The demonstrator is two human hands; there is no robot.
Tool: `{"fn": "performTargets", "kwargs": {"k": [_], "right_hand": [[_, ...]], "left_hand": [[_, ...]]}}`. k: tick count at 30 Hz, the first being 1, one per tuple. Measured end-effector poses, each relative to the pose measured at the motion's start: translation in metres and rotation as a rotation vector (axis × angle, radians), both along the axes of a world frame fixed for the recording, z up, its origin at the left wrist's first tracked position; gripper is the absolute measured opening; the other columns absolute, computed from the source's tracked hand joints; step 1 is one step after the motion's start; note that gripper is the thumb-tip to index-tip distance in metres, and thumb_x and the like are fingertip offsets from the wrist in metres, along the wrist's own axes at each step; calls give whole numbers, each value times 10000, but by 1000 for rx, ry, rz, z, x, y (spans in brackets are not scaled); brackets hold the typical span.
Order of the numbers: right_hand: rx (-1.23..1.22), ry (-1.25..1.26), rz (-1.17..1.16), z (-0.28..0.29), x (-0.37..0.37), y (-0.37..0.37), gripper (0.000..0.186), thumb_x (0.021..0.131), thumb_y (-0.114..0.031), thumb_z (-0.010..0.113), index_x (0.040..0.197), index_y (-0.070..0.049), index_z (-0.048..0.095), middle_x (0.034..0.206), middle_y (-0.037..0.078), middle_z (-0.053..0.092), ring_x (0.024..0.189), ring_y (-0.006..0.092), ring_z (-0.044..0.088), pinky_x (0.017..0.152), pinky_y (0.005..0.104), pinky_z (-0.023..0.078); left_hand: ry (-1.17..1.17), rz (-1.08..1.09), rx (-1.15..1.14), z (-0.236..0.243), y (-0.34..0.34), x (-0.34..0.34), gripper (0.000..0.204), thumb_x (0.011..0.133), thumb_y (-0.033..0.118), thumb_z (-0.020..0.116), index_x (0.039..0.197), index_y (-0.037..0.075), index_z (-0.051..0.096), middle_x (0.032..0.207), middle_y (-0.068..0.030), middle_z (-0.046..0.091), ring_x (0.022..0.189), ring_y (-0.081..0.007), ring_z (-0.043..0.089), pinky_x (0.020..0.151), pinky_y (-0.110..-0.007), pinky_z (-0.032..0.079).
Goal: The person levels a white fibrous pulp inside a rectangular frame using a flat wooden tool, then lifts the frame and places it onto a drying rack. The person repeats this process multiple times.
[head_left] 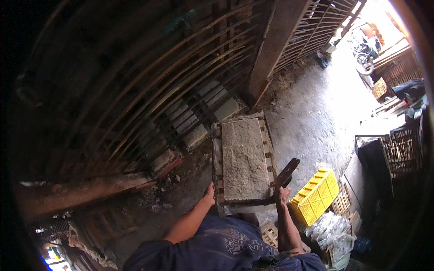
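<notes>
The slab (244, 167) lay on the slatted frame (217, 153), probably heavy and crumbly, best supported from beneath. The right hand (283, 195) clasped a dark blade (288, 169) by its near end; whether the left hand (209, 194), beside the frame, gripped anything was unclear.

Pale outlined lettering (244, 241) across the dark blue shirt (190, 247), words too unclear to read

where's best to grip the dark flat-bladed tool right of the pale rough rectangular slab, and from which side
Grip the dark flat-bladed tool at its near end, coming from the person's side, where the right hand holds it. The broad blade points away and to the right, so a grip there likely stays clear of its edges. The hand hides the gripped part.
</notes>
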State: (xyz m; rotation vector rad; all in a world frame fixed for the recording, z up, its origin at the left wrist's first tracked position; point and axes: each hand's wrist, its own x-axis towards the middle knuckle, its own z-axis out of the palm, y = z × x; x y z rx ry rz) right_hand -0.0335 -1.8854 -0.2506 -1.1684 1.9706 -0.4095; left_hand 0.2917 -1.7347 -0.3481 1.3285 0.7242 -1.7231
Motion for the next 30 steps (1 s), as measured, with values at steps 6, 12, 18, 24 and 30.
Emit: {"fn": "performTargets", "kwargs": {"k": [6,12,18,24,30], "right_hand": [[43,-35,39,-107,50,-198,605,832,-546,610,738,50,654,566,112,604,509,222,586,502,408,451],[101,58,197,-201,47,-275,511,828,-455,638,724,46,626,554,86,573,525,150,530,486,370,406],[106,-79,359,-333,65,-381,425,862,-372,602,775,43,638,585,57,565,533,134,495,472,369,373],[-4,-333,343,-367,116,-437,486,900,-428,573,770,39,613,644,20,558,591,116,459,494,340,346],[-304,-556,291,-422,197,-507,460,916,-446,589,869,10,626,776,3,602,700,110,487,591,309,411]], "left_hand": [[-135,150,303,-201,-127,-9,645,936,590,398,1361,118,507,1338,-126,544,1191,-334,537,1005,-548,411],[-342,222,487,-196,-197,-40,628,974,533,373,1463,138,383,1534,-51,338,1390,-259,331,1119,-480,290],[-734,606,309,-279,-295,-46,586,999,446,361,1480,112,334,1538,-44,296,1375,-242,311,1107,-466,274],[-771,688,250,-308,-335,-13,567,993,435,407,1442,89,389,1472,-62,376,1296,-248,394,1046,-437,337],[-798,763,102,-360,-404,66,551,987,424,453,1404,65,444,1406,-79,457,1217,-255,476,985,-407,401]]}}
